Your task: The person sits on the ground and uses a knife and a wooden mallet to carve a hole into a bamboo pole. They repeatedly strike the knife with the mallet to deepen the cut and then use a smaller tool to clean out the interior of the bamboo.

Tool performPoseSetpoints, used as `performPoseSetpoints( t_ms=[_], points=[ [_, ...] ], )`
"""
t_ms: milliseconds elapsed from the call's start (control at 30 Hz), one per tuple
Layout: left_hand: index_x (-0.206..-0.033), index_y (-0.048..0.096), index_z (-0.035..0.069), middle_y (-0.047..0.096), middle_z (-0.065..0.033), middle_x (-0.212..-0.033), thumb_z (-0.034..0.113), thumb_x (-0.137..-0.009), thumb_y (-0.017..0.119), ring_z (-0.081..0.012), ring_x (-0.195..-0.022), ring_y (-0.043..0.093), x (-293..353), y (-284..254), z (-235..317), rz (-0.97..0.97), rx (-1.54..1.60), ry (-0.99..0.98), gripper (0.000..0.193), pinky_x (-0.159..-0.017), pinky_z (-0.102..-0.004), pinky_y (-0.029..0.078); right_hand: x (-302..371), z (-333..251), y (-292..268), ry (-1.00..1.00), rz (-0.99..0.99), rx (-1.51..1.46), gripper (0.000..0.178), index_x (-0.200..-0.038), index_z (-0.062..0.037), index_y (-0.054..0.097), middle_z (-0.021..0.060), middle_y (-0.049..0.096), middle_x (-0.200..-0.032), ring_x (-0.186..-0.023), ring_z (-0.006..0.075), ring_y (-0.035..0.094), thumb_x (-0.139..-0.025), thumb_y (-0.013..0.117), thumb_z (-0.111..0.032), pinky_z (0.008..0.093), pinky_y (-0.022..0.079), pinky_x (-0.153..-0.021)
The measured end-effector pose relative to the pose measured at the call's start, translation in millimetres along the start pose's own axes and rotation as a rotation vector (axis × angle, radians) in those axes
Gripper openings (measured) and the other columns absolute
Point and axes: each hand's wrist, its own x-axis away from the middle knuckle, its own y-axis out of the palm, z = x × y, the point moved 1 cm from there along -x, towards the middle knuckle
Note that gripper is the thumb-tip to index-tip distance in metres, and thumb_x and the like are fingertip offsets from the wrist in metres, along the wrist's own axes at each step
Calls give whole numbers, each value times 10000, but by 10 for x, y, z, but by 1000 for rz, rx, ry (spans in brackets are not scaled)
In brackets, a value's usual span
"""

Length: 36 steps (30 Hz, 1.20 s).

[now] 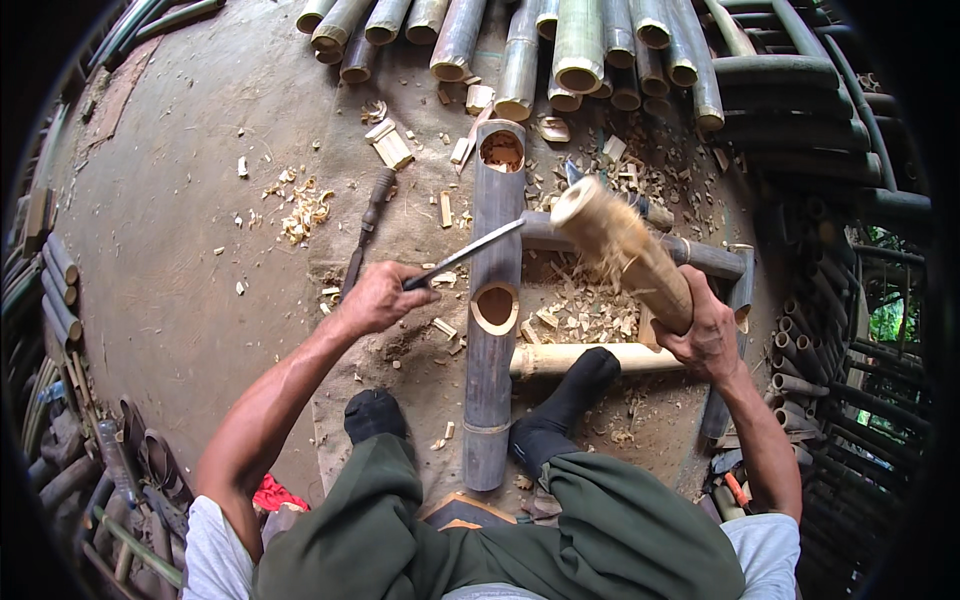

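At far left, dark bamboo lengths (55,285) line the edge of an earthen floor (180,230) strewn with pale wood chips (305,208). A dark-handled tool (366,228) lies on the ground beside the chips, untouched. Just right of it, the person's left hand (378,297) is clenched around the handle of a chisel (465,255), whose metal blade slants up and rightward so that its tip meets the upper side of a grey bamboo pole (493,330). The pole lies lengthwise away from the person, between two black-socked feet (560,400), and shows two oval holes cut in its upper face, one near the far end and one at its middle. A second grey pole (700,255) crosses beneath it, and a pale bamboo piece (560,358) lies under the right foot amid shavings. Further right, the right hand (705,335) grips a thick bamboo mallet (620,245), raised and blurred above the chisel. Cut green bamboo stems (580,45) are stacked along the top and right.
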Motion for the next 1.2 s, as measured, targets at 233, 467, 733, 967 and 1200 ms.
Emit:
performPoseSetpoints(
  t_ms=[233,467,733,967,1200],
  points=[
    [-890,796,30,589,-207,-600,640,-1014,652,-384,-558,603,14,-390,81,-91,-453,209,639,-573,-492,480,54,-642,196,463,-81,-630,729,-1424,-14,460,140,633,-1220,-1094,245,648,-838,854,-192,412,544,-977],
    [-877,812,87,660,-195,-667,626,-1009,650,-389,-672,689,128,-491,-138,-22,-612,129,578,-612,-507,516,31,-967,383,360,-155,-682,816,-1520,-17,416,157,607,-1341,-1248,253,606,-831,836,-138,415,485,-1093],
    [-790,772,53,660,-195,-635,636,-978,679,-387,-641,699,49,-454,-187,5,-657,124,619,-614,-501,537,-311,-1166,640,244,-580,-156,906,-1575,-38,334,325,710,-1167,-1084,477,730,-842,817,-260,549,566,-945],
    [-774,769,38,653,-210,-630,654,-961,690,-397,-635,691,13,-460,-233,-11,-623,124,649,-618,-510,539,-430,-1386,642,229,-193,-570,818,-1570,-45,363,315,665,-1271,-1122,447,714,-877,775,-182,476,540,-1012],
    [-788,771,38,660,-209,-648,654,-966,689,-405,-648,694,-23,-497,-295,-78,-573,114,646,-615,-514,540,-728,-1368,470,200,-428,-423,742,-1491,-68,409,293,725,-1139,-1100,481,722,-877,784,-249,527,551,-938]
  ],
)
